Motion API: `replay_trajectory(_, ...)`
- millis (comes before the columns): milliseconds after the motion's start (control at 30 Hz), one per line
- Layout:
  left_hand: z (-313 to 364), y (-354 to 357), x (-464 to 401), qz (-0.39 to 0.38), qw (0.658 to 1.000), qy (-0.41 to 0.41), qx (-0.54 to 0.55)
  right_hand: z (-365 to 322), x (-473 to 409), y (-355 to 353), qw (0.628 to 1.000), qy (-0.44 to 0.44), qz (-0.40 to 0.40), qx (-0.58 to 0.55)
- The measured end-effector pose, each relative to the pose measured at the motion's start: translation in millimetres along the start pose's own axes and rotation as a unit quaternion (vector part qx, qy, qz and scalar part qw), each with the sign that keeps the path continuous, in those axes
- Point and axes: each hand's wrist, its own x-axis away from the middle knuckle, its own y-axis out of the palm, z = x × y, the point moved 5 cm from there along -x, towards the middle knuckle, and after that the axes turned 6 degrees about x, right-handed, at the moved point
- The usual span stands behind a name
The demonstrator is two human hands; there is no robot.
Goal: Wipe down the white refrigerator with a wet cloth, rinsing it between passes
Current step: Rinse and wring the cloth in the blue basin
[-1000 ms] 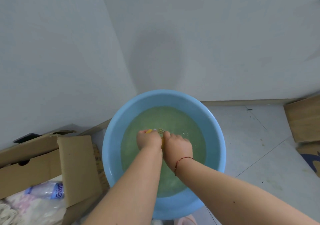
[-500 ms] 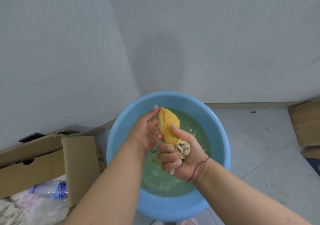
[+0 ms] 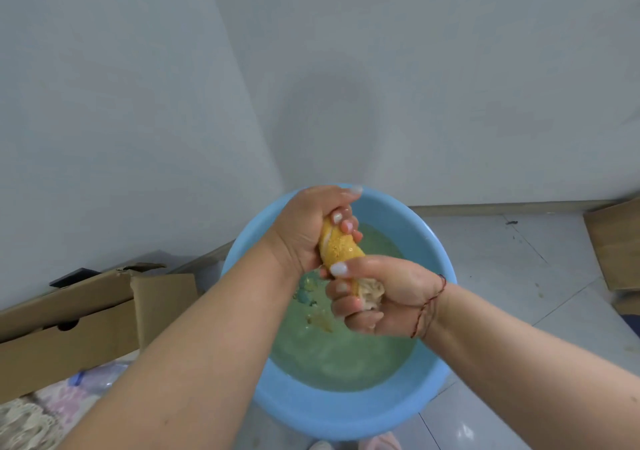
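A blue plastic basin [image 3: 429, 242] of greenish water stands on the floor in the room's corner. Above the water I hold a wet yellow cloth [image 3: 341, 247] rolled into a thick twist. My left hand [image 3: 308, 228] grips its upper end, fingers curled round it. My right hand [image 3: 374, 297], with a red thread at the wrist, grips the lower end, where pale cloth bulges out of the fist. Drops and ripples show on the water below the hands. The refrigerator is out of view.
An open cardboard box [image 3: 86, 311] with a plastic bottle [image 3: 100, 378] and fabric stands left of the basin. More cardboard [image 3: 613, 245] lies at the right edge. Grey walls meet behind the basin; grey floor tiles [image 3: 519, 276] spread to the right.
Both hands lifted the cloth out of the water, where they were pressed together a second ago. My left hand has since closed round the upper end, and the cloth is now twisted between both fists.
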Motion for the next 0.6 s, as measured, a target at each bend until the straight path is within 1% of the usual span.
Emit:
replay_trajectory(67,-11,-1,-5,0.051,0.998,0.000,-0.045,1,-5,-12,0.989,0.007,0.098,0.114)
replay_trajectory(133,-20,-7,-11,0.109,0.987,0.019,-0.119,7,-14,-29,0.964,0.014,0.192,0.185)
replay_trajectory(200,-28,-13,-16,0.161,0.961,0.044,-0.219,14,-23,-44,0.932,0.013,0.276,0.233)
replay_trajectory(267,-36,-15,-21,0.191,0.928,0.055,-0.316,22,-35,-58,0.900,-0.002,0.331,0.284)
replay_trajectory(333,-44,-19,-24,0.207,0.903,0.055,-0.372,28,-46,-70,0.869,-0.038,0.379,0.315)
replay_trajectory(400,-54,-26,-27,0.216,0.894,0.048,-0.389,33,-53,-79,0.832,-0.061,0.421,0.356)
replay_trajectory(467,-64,-37,-30,0.244,0.890,0.031,-0.383,37,-55,-82,0.804,-0.059,0.440,0.396)
replay_trajectory(600,-76,-54,-31,0.305,0.887,0.013,-0.346,44,-56,-85,0.785,-0.049,0.453,0.419)
